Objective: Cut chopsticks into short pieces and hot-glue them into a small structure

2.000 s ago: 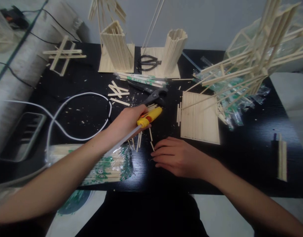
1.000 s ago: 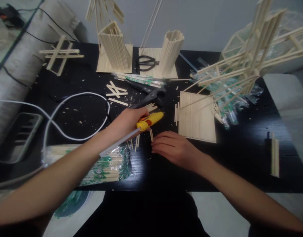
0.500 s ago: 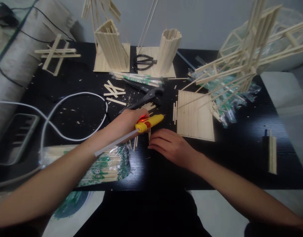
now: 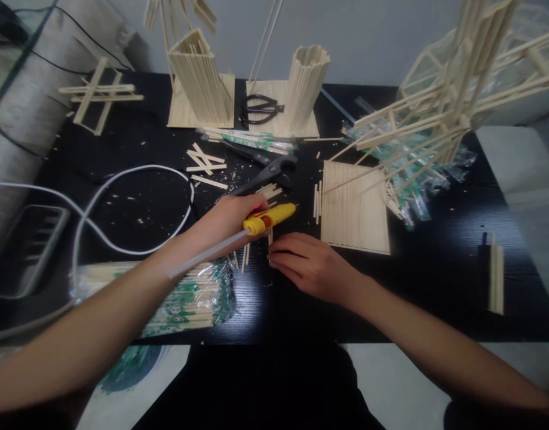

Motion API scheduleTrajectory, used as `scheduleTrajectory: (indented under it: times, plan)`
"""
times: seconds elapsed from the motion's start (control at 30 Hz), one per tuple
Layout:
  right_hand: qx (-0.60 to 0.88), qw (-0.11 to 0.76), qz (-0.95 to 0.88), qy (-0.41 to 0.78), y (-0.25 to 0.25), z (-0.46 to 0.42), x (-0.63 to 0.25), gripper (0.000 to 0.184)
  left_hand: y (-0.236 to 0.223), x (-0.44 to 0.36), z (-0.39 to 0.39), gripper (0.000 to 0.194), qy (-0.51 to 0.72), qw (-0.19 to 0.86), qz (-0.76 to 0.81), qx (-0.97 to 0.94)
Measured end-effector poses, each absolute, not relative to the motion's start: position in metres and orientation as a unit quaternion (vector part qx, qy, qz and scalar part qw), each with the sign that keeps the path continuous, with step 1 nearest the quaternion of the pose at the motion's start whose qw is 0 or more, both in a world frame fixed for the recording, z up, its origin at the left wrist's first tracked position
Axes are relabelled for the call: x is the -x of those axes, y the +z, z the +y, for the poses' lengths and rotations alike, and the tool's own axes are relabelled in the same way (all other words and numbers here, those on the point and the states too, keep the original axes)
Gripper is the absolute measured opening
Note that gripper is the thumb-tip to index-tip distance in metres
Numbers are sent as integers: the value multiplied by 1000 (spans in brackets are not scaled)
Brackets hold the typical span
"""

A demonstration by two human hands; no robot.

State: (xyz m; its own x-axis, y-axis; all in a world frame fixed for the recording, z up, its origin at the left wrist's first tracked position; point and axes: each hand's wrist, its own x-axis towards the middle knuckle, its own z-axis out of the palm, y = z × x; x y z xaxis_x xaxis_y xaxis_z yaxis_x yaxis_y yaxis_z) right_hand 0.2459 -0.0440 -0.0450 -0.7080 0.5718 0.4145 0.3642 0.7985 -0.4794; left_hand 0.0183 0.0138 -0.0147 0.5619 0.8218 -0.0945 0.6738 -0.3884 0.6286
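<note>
My left hand point(image 4: 236, 212) is closed round a yellow hot glue gun point(image 4: 274, 218), a long clear glue stick point(image 4: 211, 254) poking from its back end. The gun's nozzle points up and to the right, over the dark table. Close below it, my right hand point(image 4: 303, 263) has its fingers pinched at the lower end of a short wooden stick point(image 4: 270, 236); the fingertips are partly hidden. Several short cut sticks point(image 4: 245, 257) lie between my hands, and more cut sticks point(image 4: 272, 192) lie just beyond the left one.
Black pliers point(image 4: 274, 170) lie beyond my left hand. A flat stick panel point(image 4: 352, 209) is to the right, under a stick framework point(image 4: 435, 125). Two stick towers point(image 4: 200, 83) stand at the back, near black-handled scissors point(image 4: 258, 110). Bagged chopsticks point(image 4: 184, 304) and a white cable point(image 4: 135, 167) lie left.
The view has shifted very slightly. The glue gun has moved a touch upward and left, and its red glow is less visible. My right hand stays almost still.
</note>
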Motion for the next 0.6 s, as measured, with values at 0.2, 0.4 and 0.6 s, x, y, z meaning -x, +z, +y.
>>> scheduleTrajectory:
  times: [0.2, 0.4, 0.6]
  plan:
    - [257, 281, -905, 190, -44, -46, -245, 16, -13, -20, 14, 15, 127, 315, 438, -832]
    - [267, 274, -901, 202, -44, -48, -244, 16, -11, -19, 14, 15, 127, 319, 430, -835]
    - [264, 279, -899, 212, -42, -47, -244, 15, -14, -18, 15, 18, 124, 325, 423, -837]
